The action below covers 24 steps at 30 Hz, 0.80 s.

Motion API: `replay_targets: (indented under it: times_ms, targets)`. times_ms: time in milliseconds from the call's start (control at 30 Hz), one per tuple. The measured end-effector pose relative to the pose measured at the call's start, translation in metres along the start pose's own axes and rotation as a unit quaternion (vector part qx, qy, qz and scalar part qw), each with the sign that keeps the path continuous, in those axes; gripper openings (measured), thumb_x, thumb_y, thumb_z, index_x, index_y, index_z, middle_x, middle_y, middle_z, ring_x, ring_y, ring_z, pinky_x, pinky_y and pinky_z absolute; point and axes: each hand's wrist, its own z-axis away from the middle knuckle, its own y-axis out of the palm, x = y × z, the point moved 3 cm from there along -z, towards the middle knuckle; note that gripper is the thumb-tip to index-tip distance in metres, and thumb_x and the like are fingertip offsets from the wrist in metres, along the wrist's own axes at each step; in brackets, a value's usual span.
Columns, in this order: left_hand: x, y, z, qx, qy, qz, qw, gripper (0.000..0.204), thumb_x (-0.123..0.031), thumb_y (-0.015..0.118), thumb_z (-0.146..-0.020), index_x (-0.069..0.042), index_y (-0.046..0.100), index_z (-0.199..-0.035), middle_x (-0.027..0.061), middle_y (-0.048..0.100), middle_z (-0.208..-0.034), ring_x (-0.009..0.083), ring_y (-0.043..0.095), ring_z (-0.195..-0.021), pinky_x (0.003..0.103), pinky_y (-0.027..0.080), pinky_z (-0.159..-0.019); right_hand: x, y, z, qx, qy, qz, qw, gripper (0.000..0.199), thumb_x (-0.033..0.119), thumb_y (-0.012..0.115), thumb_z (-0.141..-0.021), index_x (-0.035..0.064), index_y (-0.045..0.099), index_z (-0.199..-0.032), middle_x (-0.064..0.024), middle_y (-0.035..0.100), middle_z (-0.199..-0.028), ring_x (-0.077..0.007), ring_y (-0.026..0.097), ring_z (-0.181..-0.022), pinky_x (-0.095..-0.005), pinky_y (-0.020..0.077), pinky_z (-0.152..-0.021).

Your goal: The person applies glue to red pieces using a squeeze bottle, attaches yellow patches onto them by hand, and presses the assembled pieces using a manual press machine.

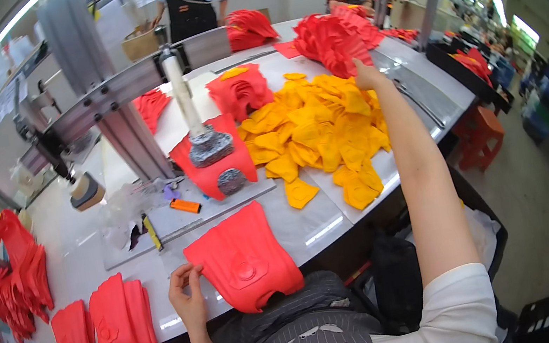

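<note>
My left hand [186,295] pinches the left corner of a red flat, soft-looking piece [242,265]. This piece has a raised round disc and a curved notch, and it hangs over the table's front edge. Stretched out to the far right, my right hand [365,75] has its fingers closed at the edge of a loose heap of red pieces [326,39]; its fingertips are partly hidden. Just in front of that heap lies a large pile of yellow pieces [314,126]. Another red piece [191,159] lies under a grey pressing head [210,145] on a white rod.
A metal frame [130,133] rises at the back left, with a second padded head [86,191] beside it. An orange lighter-like object [185,205] and a yellow-black cutter [152,232] lie on the table. Red stacks [123,322] drape over the front left edge. People work beyond.
</note>
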Motion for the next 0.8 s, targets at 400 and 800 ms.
replay_targets:
  times_ms: [400, 800]
  targets:
    - [-0.002, -0.002, 0.007, -0.024, 0.009, -0.032, 0.999, 0.014, -0.007, 0.057, -0.092, 0.002, 0.060, -0.101, 0.0099, 0.069, -0.092, 0.0146, 0.064, -0.086, 0.027, 0.047, -0.083, -0.009, -0.011, 0.018, -0.008, 0.011, 0.001, 1.000, 0.076, 0.012, 0.052, -0.081, 0.0177, 0.020, -0.150, -0.0259, 0.061, -0.117, -0.0367, 0.062, -0.104, -0.0452, 0.0479, -0.089]
    - [-0.084, 0.043, 0.079, 0.095, 0.102, -0.263, 0.955, 0.069, -0.015, 0.082, -0.066, -0.005, 0.052, -0.127, 0.0182, 0.041, -0.141, 0.0353, 0.039, -0.131, 0.042, 0.033, -0.108, -0.022, -0.003, 0.001, 0.035, -0.045, 0.004, 0.998, 0.080, 0.012, 0.055, -0.081, 0.0144, 0.015, -0.151, -0.0247, 0.065, -0.103, -0.0336, 0.066, -0.088, -0.0409, 0.0512, -0.073]
